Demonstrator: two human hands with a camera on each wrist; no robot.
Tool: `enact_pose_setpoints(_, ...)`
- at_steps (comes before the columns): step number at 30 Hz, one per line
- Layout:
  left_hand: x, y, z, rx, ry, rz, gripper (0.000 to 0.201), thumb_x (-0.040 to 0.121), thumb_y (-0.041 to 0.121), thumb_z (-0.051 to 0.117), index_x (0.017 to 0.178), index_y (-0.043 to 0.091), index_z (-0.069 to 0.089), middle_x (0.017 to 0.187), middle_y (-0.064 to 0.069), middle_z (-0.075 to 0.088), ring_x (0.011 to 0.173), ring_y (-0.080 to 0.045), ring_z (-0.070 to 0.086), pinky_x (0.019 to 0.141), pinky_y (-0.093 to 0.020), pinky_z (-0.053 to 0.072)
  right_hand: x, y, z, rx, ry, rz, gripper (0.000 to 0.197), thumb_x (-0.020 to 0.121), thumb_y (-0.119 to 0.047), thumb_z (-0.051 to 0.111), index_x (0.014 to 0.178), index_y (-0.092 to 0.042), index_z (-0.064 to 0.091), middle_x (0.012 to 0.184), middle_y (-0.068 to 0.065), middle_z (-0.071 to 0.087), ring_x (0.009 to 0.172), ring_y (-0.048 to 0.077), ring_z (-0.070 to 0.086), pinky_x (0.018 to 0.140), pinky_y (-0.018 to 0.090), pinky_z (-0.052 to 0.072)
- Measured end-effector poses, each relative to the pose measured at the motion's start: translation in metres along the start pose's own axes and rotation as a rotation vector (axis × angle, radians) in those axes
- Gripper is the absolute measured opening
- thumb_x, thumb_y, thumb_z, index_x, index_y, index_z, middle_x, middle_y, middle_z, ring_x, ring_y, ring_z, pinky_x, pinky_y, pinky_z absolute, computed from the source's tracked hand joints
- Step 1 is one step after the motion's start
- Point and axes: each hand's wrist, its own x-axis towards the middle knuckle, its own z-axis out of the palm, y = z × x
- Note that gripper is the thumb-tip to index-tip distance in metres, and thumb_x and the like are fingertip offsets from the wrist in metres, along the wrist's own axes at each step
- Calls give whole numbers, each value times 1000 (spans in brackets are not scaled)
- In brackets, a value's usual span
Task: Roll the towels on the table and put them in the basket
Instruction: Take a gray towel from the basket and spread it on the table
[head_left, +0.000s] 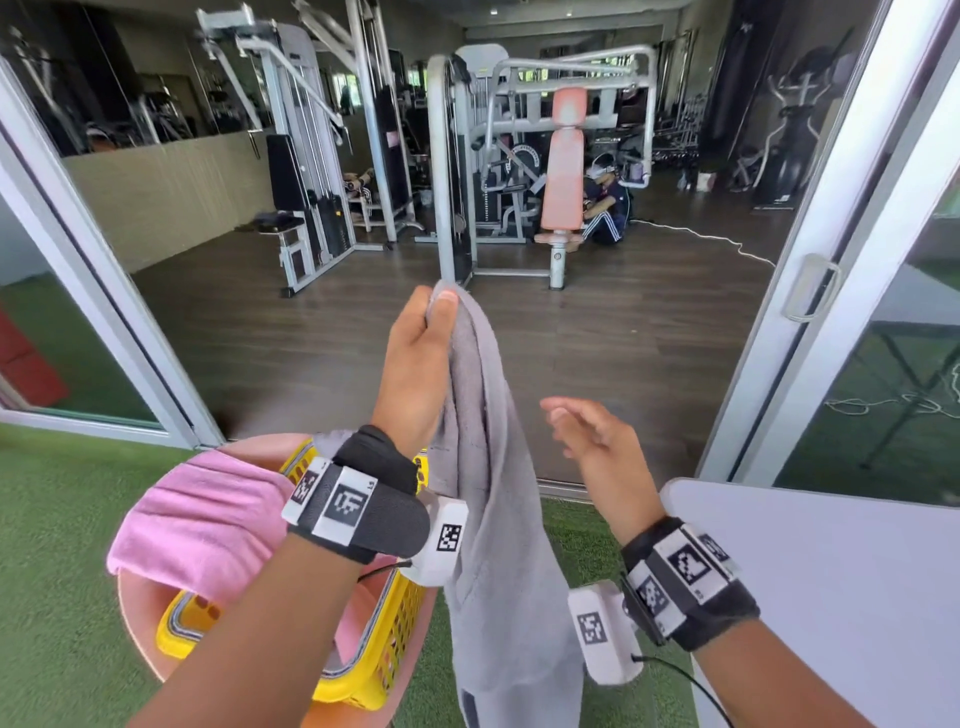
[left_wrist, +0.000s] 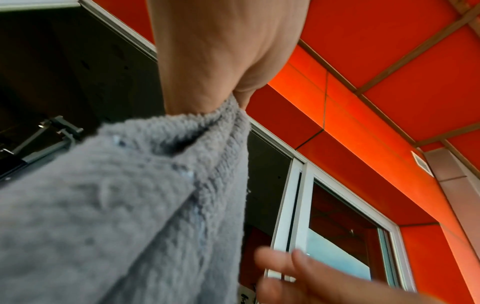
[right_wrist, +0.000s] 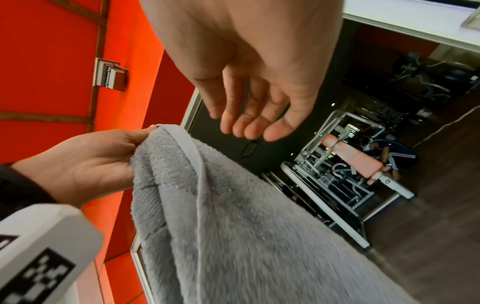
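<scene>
A grey towel (head_left: 488, 467) is being held up by its top edge.
It is being pinched by the left hand (head_left: 415, 364); the right hand (head_left: 587, 431) is being kept beside it, fingers relaxed, holding nothing.

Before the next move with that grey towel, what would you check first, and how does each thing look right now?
1. Left hand has a firm hold on the grey towel: ok, it pinches the top corner and the towel hangs down.
2. Right hand free to take another corner: ok, fingers relaxed, holding nothing, apart from the towel.
3. Towel hangs without snagging: cannot tell, its lower end runs out of view.
4. Table ready for rolling: ok for the part that shows, bare and white on the right.
5. Room in the yellow basket: cannot tell, a pink towel lies over it and the left arm hides much of it.
</scene>
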Motion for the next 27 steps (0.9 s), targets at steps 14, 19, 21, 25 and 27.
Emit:
enact_pose_setpoints(14, 10, 8, 7, 398, -327, -6, 17, 99, 23, 44, 86, 13, 49, 63, 7, 38, 55, -9, 35, 58, -27, 31, 36, -30, 25, 68, 120, -69, 11, 89, -18, 66, 87, -14, 76, 91, 13, 67, 80, -2, 57, 82, 24, 48)
enact_pose_setpoints(19, 18, -3, -2, 185, -223, -155, 19, 97, 15, 46, 80, 8, 47, 73, -5, 36, 67, -15, 34, 64, -31, 29, 51, -42, 21, 171, -2, 14, 23, 91, -18, 60, 76, 0, 60, 66, 10, 50, 62, 15, 46, 57, 27, 39)
enact_pose_setpoints(21, 23, -6, -6, 154, -154, -188, 19, 97, 16, 46, 78, 14, 50, 73, -2, 39, 69, -14, 38, 66, -31, 31, 43, -41, 25, 252, -106, 69, 21, 92, -15, 61, 83, 4, 66, 74, 8, 60, 69, 12, 53, 63, 23, 43)
enact_pose_setpoints(25, 30, -10, -14, 161, 15, -189, 16, 95, 12, 45, 81, 14, 53, 74, -2, 40, 69, -11, 38, 66, -27, 32, 31, -27, 20, 166, -256, 70, 25, 93, -19, 60, 89, 5, 64, 79, 11, 57, 73, 17, 50, 67, 31, 40)
enact_pose_setpoints(27, 25, -14, -17, 55, 23, -272, 11, 92, 15, 47, 82, 15, 53, 76, -4, 43, 72, -13, 42, 68, -32, 37, 33, -26, 15, 157, -283, 79, 21, 97, -16, 54, 92, 4, 60, 79, 12, 53, 72, 19, 47, 65, 32, 38)
